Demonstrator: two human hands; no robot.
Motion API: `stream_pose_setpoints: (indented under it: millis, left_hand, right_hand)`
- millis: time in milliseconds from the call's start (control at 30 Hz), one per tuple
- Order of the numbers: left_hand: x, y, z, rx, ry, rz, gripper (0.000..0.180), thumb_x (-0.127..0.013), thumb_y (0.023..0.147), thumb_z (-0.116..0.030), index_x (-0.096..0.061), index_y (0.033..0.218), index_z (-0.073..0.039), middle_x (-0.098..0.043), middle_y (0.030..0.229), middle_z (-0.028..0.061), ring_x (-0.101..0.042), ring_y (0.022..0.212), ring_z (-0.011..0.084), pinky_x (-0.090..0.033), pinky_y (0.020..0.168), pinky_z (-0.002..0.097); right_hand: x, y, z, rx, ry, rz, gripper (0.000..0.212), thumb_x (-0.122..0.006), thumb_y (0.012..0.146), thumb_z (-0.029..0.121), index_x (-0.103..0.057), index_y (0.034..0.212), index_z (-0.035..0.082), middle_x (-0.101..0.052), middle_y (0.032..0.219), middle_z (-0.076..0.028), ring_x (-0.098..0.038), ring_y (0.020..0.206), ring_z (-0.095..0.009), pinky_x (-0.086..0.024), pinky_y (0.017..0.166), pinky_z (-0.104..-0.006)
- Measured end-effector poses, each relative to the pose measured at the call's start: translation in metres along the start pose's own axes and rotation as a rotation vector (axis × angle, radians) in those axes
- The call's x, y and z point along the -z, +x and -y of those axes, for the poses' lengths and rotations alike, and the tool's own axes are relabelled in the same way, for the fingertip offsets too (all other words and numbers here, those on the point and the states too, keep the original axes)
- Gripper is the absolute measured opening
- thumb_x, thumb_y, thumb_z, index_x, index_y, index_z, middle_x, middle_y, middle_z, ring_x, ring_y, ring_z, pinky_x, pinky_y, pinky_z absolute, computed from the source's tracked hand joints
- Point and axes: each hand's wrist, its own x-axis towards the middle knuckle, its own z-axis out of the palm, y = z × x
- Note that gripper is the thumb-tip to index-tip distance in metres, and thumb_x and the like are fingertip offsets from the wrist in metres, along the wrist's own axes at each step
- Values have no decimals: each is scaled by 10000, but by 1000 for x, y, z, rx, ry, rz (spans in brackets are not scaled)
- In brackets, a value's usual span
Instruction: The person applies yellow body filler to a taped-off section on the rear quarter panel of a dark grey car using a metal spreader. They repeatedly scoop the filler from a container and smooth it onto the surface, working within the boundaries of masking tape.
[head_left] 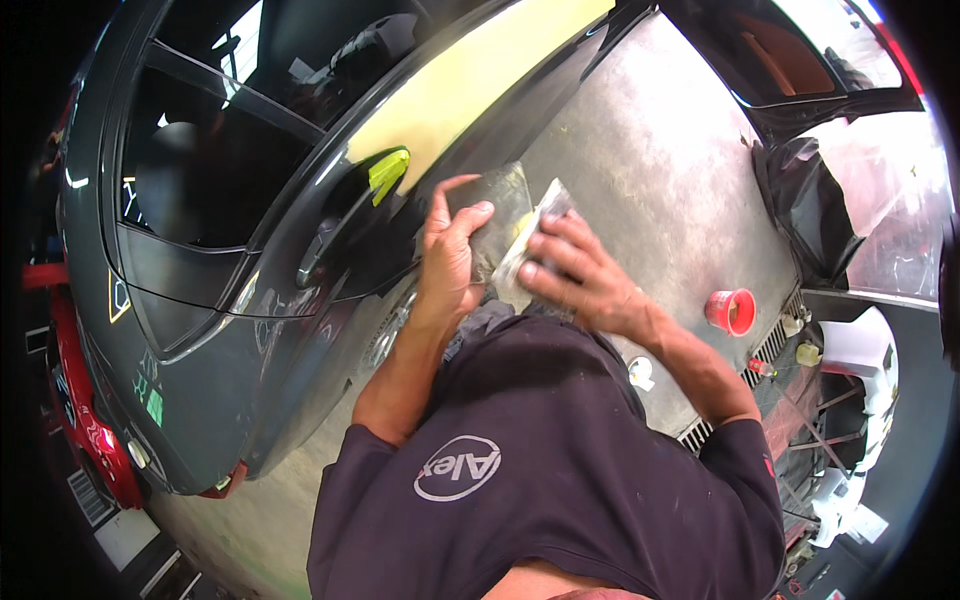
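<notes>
From my end of the feed, the dark car (pixel 235 385) fills the left side, its pale yellow patch (pixel 440 95) running up the view beyond both hands. My left hand (pixel 452 250) is the nearer one to that patch; it grasps a flat grey plate (pixel 497 200), thumb on the face, fingers reaching behind the edge. My right hand (pixel 588 272) grips a pale, blurred blade (pixel 540 217), fingers laid across its right face. The blade lies left of those fingers, its long axis slanting from upper right to lower left along the plate's right-hand side. I judge that everything turns on this pairing; whether blade and plate touch, beside the small yellow smear (pixel 522 226), I cannot tell
</notes>
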Motion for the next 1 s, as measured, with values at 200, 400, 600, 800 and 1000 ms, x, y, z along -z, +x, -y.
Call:
stream_pose_setpoints:
  millis: [200, 400, 600, 800, 1000]
  left_hand:
    - [-4, 24, -3, -310, 292, -67, 331, -596, 938, -2, -549, 1261, -59, -657, 1116, 85, -644, 1003, 160, -548, 923, 324]
    - [-27, 67, 33, -394, 595, -121, 322, -580, 957, -3, -558, 1276, -43, -644, 1123, 67, -591, 997, 119, -487, 932, 277]
    - [-80, 87, 53, -498, 820, -68, 279, -586, 965, -31, -565, 1243, -35, -627, 1081, 64, -580, 905, 121, -493, 846, 277]
    - [-74, 115, 54, -238, 240, -340, 328, -560, 939, -45, -547, 1267, -64, -659, 1144, 128, -676, 1018, 214, -574, 899, 356]
    - [-106, 109, 56, -146, 81, -243, 359, -576, 924, -34, -534, 1279, -69, -651, 1129, 112, -660, 1011, 201, -569, 907, 364]
  right_hand:
    - [46, -6, -57, -57, -150, 121, 660, -686, 788, 67, -606, 1428, 208, -520, 1460, -59, -449, 1409, -317, -319, 1219, -552]
    - [55, -14, -95, 18, -128, 284, 609, -660, 831, 136, -600, 1431, 223, -525, 1439, -54, -460, 1386, -300, -327, 1212, -549]
    - [72, -20, -141, 26, -89, 194, 652, -669, 838, 126, -562, 1471, 244, -521, 1441, -59, -458, 1386, -306, -326, 1219, -542]
    - [88, -24, -178, 156, 117, 143, 678, -693, 810, 88, -565, 1466, 198, -523, 1454, -74, -466, 1378, -336, -370, 1193, -550]
    - [60, -14, -177, 118, 303, -60, 759, -758, 687, 10, -582, 1416, 125, -506, 1422, -126, -441, 1388, -393, -419, 1171, -536]
